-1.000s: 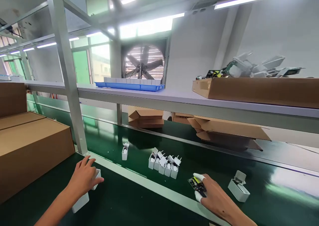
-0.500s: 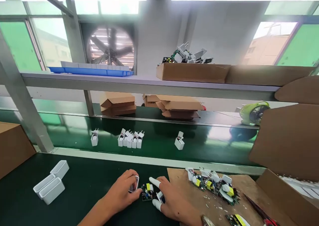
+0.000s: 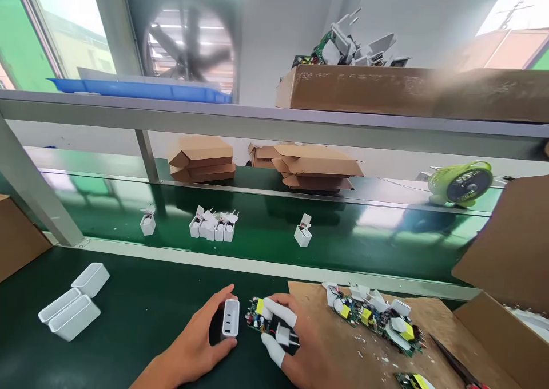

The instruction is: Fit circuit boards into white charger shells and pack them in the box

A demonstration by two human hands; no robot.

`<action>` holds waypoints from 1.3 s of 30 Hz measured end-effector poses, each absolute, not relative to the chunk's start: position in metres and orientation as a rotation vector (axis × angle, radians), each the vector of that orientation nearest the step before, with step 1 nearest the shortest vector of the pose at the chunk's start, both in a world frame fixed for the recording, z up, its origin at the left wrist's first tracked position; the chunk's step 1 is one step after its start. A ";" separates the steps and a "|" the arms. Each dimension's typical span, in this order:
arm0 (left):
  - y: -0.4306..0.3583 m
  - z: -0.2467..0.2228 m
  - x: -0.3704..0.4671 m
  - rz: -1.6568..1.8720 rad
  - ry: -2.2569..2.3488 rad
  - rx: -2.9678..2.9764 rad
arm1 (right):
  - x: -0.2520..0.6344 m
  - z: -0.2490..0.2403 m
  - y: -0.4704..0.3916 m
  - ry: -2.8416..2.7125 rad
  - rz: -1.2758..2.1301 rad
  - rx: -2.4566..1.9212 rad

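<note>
My left hand point(image 3: 195, 343) is closed around a white plastic charger housing point(image 3: 230, 318), whose slotted end faces me. Just to its right, my right hand point(image 3: 306, 346), with white finger cots on thumb and forefinger, pinches a circuit board point(image 3: 257, 316) carrying a yellow part. A white plug piece with metal prongs point(image 3: 283, 336) sits by the palm, beside the board. Board and housing are apart, with a small gap between them. Farther left, several empty white housings point(image 3: 75, 317) lie on the dark green work surface point(image 3: 141, 297).
On brown cardboard point(image 3: 343, 343) at right lie several circuit boards point(image 3: 381, 320) and dark pliers-like tool point(image 3: 454, 360). White charger units point(image 3: 214, 226) stand on the green conveyor belt point(image 3: 257, 217) beyond. A shelf point(image 3: 257, 120) crosses above; an open carton point(image 3: 506, 320) stands right.
My left hand has turned the housing so its slotted end shows. The right fingers have closed on the circuit board and plug piece. The head view has shifted downward.
</note>
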State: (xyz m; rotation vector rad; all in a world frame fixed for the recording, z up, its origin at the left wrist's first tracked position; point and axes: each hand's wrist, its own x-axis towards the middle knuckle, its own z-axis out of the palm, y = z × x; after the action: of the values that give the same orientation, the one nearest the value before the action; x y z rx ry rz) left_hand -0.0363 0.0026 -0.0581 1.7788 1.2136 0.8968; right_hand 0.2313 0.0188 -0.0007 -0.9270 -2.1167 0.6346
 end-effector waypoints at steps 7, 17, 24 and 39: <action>-0.006 -0.059 -0.024 1.020 1.102 2.056 | 0.222 -0.008 0.003 -2.213 0.313 -0.745; -0.007 -0.056 -0.022 0.977 1.093 2.089 | 0.223 -0.015 0.001 -2.329 0.273 -0.882; -0.008 -0.056 -0.020 0.957 1.103 2.063 | 0.223 -0.009 -0.001 -2.378 0.296 -0.898; -0.010 -0.055 -0.021 0.956 1.084 2.045 | 0.223 -0.017 -0.001 -2.352 0.462 -1.022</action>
State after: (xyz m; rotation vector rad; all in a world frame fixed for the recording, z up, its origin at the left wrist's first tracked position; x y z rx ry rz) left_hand -0.0208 -0.0102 -0.0545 2.0447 1.0839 0.9559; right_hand 0.2229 -0.0007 -0.0165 -1.0221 -2.3518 0.4617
